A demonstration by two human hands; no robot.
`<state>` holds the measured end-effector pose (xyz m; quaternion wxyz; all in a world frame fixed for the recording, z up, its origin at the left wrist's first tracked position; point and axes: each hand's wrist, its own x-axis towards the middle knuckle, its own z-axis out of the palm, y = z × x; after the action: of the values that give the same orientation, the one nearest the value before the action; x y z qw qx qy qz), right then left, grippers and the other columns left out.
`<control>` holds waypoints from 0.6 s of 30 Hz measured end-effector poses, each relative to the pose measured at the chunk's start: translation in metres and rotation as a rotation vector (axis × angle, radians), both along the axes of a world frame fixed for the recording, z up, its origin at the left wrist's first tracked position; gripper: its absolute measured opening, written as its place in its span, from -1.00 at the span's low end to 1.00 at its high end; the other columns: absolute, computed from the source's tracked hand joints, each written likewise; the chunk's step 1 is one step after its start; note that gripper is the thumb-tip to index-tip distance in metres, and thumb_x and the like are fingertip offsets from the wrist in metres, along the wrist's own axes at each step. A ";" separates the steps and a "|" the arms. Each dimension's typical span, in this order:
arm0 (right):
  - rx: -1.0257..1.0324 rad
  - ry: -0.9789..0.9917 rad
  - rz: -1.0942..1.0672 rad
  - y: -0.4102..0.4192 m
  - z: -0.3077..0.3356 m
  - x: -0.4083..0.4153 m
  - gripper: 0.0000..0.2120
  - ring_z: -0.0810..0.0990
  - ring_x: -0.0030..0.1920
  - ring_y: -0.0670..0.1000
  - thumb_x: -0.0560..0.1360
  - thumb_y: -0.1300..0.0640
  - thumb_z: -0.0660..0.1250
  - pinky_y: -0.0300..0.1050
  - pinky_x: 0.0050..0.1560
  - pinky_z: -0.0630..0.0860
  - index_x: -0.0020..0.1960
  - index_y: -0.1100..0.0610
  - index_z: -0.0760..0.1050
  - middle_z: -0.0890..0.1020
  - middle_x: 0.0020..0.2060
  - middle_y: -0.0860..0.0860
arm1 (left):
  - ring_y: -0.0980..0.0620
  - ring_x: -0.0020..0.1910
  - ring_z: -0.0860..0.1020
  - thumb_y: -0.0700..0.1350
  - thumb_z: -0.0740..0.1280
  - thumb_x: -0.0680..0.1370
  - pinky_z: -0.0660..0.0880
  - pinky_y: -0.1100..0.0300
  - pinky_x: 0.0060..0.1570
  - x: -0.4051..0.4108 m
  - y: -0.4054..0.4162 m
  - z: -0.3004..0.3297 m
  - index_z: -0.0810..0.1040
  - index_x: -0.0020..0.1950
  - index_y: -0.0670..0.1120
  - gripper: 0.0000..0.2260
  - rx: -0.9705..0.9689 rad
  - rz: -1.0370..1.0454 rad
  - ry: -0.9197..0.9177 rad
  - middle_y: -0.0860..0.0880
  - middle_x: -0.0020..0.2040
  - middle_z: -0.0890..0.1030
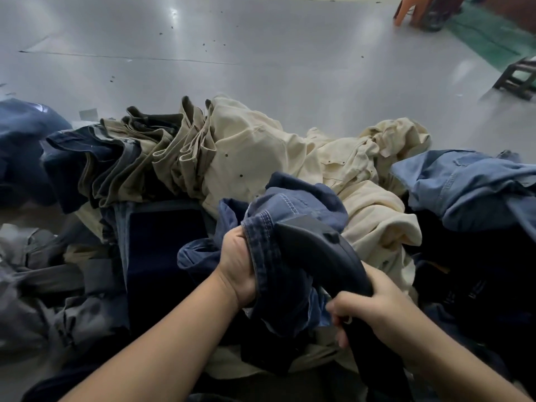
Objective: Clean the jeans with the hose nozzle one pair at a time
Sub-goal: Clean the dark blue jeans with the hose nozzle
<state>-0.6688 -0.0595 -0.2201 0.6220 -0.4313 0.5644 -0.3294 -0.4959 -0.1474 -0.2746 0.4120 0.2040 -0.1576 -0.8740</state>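
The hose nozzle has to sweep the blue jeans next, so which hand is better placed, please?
The right hand: it already grips the hose nozzle, while the left hand bunches the blue jeans.

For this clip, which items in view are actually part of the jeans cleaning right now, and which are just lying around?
In use:
- blue jeans, gripped by the left hand
- dark hose nozzle, held by the right hand, tip against the jeans

Lying about:
- cream trousers
- folded khaki and dark trousers
- light blue denim
- grey garments
- stool
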 end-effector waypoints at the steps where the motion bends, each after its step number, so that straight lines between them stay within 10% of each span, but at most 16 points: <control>1: 0.002 -0.014 -0.026 -0.004 0.001 0.001 -0.74 0.48 -0.57 0.13 0.19 0.26 0.37 -0.15 -0.56 0.42 -0.13 0.23 0.45 0.51 -0.49 0.17 | -0.16 0.12 0.61 -0.02 0.08 0.55 0.56 0.00 0.09 -0.002 0.004 -0.002 0.64 0.14 -0.22 -0.57 0.001 -0.033 0.000 -0.21 0.12 0.64; 11: -0.072 -0.027 -0.295 -0.028 0.005 -0.027 -0.81 0.49 -0.57 0.13 0.28 0.30 0.36 -0.11 -0.55 0.45 -0.46 0.17 0.42 0.46 -0.48 0.19 | -0.18 -0.21 0.68 -0.04 0.09 0.61 0.63 -0.11 -0.22 -0.011 0.019 -0.041 0.69 -0.20 -0.25 -0.54 0.374 0.132 -0.074 -0.24 -0.12 0.68; 18: -0.136 -0.012 -0.293 -0.018 0.004 -0.033 -0.87 0.50 -0.54 0.17 0.24 0.29 0.39 -0.07 -0.50 0.50 -0.34 0.24 0.42 0.49 -0.49 0.18 | -0.15 0.04 0.65 0.18 0.23 0.55 0.62 0.04 -0.15 0.006 -0.011 -0.005 0.58 0.19 -0.20 -0.52 0.108 0.195 -0.076 -0.22 0.12 0.64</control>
<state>-0.7022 -0.0770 -0.2165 0.5400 -0.3837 0.5939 -0.4566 -0.4897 -0.1586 -0.2793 0.4774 0.2731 -0.1050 -0.8286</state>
